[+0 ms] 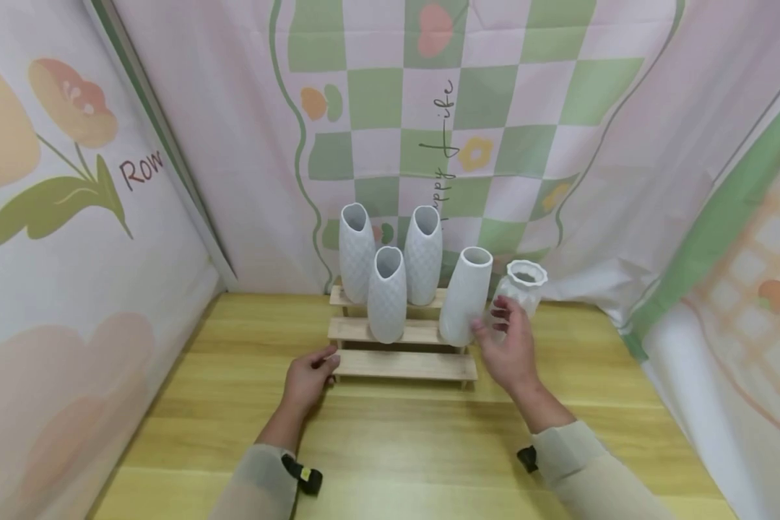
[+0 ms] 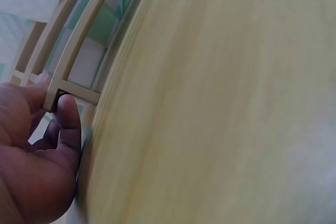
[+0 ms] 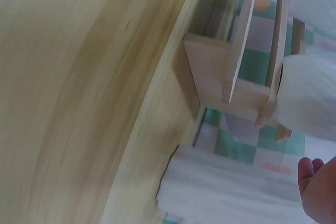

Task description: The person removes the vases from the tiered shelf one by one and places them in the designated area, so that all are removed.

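A three-tier wooden stand (image 1: 406, 365) (image 2: 79, 40) (image 3: 207, 66) stands on the table. My left hand (image 1: 308, 379) (image 2: 42, 156) pinches the left end of its lowest tier. Two textured white vases (image 1: 357, 263) (image 1: 423, 263) are on the top tier, and a third textured vase (image 1: 387, 303) is on the middle one. At the middle tier's right end is a smooth white vase (image 1: 466, 300) (image 3: 307, 98); my right hand (image 1: 510, 354) (image 3: 319, 190) is just right of it, fingers loosely bent, contact unclear. Behind those fingers, a ruffled-rim white vase (image 1: 523, 289) (image 3: 226, 187) is partly hidden.
The wooden table (image 1: 390, 448) extends in front of the stand and to both sides. A printed curtain (image 1: 377, 97) hangs behind it, with more printed cloth at the left (image 1: 52, 289) and right (image 1: 754, 289).
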A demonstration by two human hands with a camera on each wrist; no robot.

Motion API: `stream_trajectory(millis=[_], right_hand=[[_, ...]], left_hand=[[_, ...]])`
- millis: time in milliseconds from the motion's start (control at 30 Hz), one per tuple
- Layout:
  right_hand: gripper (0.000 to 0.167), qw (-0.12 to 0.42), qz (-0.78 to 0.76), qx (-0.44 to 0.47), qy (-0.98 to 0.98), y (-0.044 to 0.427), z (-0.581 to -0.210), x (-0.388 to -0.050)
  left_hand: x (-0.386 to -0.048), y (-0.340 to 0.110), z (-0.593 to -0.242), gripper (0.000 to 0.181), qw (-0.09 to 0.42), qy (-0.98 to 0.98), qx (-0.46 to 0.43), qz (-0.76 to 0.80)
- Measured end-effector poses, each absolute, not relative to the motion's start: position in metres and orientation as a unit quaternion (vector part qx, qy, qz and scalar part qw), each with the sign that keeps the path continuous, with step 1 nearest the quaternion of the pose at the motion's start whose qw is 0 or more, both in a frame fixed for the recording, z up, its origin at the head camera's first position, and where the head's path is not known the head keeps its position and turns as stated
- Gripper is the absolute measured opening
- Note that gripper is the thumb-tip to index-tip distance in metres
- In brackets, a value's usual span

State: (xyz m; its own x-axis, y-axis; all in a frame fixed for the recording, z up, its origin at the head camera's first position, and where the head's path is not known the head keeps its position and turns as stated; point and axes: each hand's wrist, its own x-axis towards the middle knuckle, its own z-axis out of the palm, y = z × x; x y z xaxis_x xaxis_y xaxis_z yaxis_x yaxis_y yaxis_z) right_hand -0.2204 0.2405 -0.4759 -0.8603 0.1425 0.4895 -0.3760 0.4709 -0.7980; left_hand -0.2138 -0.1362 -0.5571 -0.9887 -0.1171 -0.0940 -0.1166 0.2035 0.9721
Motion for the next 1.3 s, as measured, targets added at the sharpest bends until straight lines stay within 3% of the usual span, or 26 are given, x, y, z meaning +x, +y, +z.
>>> stream_trajectory(millis=[200, 367, 1300], right_hand=[[0.092, 0.194, 0.484, 0.063, -0.851, 0.229, -0.475, -0.223], [0.103, 0.169, 0.484, 0.051, -0.857, 0.223, -0.478, -0.226], [0.087, 0.225, 0.477, 0.042, -0.848, 0.215, -0.478, -0.227]], left_hand=[[-0.213, -0.136, -0.558, 0.036, 0.01, -0.776, 0.065, -0.627], [-0.213, -0.136, -0.559, 0.036, 0.009, -0.772, 0.07, -0.632], [-0.214, -0.136, -0.559, 0.035, 0.017, -0.771, 0.064, -0.634]])
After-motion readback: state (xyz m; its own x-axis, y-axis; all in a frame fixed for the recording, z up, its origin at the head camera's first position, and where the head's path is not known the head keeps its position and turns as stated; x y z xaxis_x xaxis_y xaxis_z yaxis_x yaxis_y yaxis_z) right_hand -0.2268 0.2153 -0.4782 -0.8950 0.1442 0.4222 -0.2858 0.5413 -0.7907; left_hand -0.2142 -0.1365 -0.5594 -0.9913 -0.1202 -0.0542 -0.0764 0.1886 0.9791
